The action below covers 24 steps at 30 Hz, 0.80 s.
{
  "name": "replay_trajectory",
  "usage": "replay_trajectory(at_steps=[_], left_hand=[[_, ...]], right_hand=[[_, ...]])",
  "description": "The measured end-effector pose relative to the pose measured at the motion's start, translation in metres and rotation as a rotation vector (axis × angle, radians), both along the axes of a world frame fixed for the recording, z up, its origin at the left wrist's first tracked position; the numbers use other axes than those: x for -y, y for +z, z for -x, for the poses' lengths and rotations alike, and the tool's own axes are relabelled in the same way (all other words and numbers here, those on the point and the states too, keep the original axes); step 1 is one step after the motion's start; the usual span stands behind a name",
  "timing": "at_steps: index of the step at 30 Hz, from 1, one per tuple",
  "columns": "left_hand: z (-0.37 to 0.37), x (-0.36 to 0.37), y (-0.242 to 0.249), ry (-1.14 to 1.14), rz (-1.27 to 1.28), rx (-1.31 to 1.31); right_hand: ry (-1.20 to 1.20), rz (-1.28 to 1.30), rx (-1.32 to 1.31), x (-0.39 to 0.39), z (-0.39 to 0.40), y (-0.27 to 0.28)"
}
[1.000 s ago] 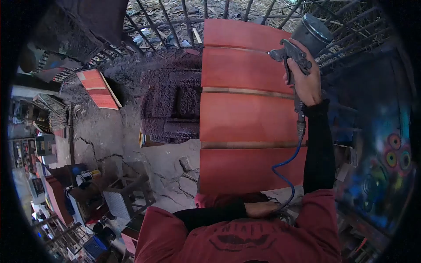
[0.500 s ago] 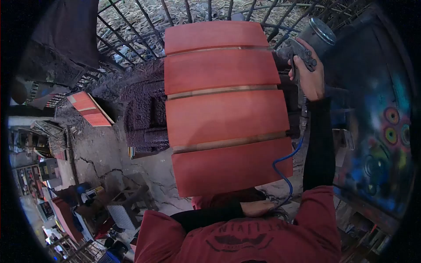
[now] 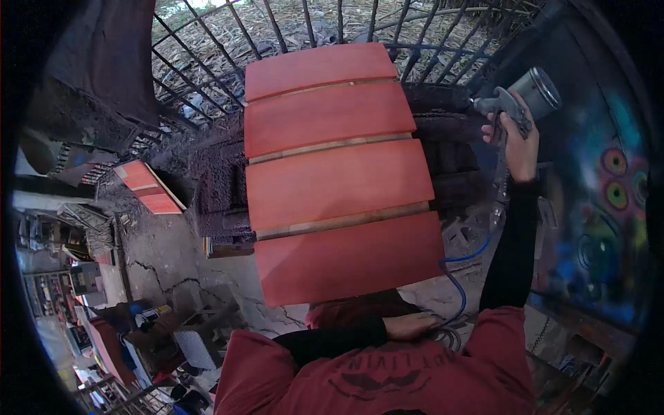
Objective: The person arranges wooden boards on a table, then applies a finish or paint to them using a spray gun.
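Observation:
My right hand (image 3: 522, 149) is wrapped round the handle of a spray gun (image 3: 510, 108) with a metal cup (image 3: 538, 91). The gun is apart from the boards, beyond their right side, its nozzle pointing left. A blue air hose (image 3: 462, 297) runs from the gun's handle down to my lap. There my left hand (image 3: 411, 326) is closed round the hose, its fingertips partly hidden. Before me lie several red-coated boards (image 3: 339, 181) in a row, with narrow strips of bare wood showing in the gaps between them.
A dark, paint-crusted support (image 3: 223, 180) stands under the boards. Metal bars (image 3: 304, 24) close off the far side. To the right is a dark panel with paint marks (image 3: 588, 207). A red-painted piece (image 3: 149, 187) leans at the left, above the cracked floor (image 3: 200, 270).
My right hand has moved the spray gun right and slightly toward me, away from the boards. The view has shifted a little. My left hand stays at my lap.

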<state>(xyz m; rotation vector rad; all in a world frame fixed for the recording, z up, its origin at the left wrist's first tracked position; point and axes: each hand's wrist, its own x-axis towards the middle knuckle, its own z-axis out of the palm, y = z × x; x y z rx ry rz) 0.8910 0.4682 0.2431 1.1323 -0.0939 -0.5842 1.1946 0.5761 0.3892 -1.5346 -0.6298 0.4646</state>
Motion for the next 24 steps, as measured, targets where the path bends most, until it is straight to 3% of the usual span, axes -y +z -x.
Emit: replay_trajectory(at_steps=[3,5,7,8,9,10,11,13,14,16,20,22,24], left_hand=[[-0.007,0.0,0.017,0.096,-0.094,0.091],[-0.013,-0.002,0.025,-0.047,-0.244,0.19],[-0.021,-0.03,0.066,-0.199,-0.613,0.491],[-0.023,-0.04,0.064,-0.196,-0.626,0.682],[-0.036,-0.056,0.101,0.01,-0.717,0.59],[-0.051,-0.068,0.121,0.12,-0.709,0.648],[-0.067,-0.072,0.134,0.384,-0.638,0.803],[-0.096,-0.07,0.167,0.597,-0.756,1.042],[-0.103,-0.06,0.169,0.586,-0.766,1.049],[-0.116,-0.043,0.166,0.507,-0.848,1.126],[-0.121,-0.029,0.15,0.334,-0.742,1.135],[-0.124,-0.02,0.145,0.336,-0.691,1.173],[-0.124,-0.01,0.14,0.492,-0.615,1.15]], right_hand=[[0.007,0.026,-0.072,0.056,0.014,0.02],[0.032,0.037,-0.137,0.096,0.029,0.033],[0.057,0.018,-0.163,0.136,0.046,0.031],[0.067,-0.02,-0.202,0.15,0.06,0.037],[0.063,0.016,-0.198,0.167,0.07,0.036],[0.071,0.047,-0.2,0.18,0.08,0.034],[0.042,0.035,-0.198,0.188,0.093,0.032],[0.0,0.148,0.278,0.198,0.118,0.028],[-0.021,0.093,0.207,0.206,0.128,0.013],[-0.08,0.198,0.331,0.228,0.146,-0.008],[-0.113,0.308,0.125,0.25,0.167,-0.007],[-0.161,0.302,0.056,0.251,0.17,-0.003],[-0.195,0.216,0.157,0.25,0.171,0.0]])
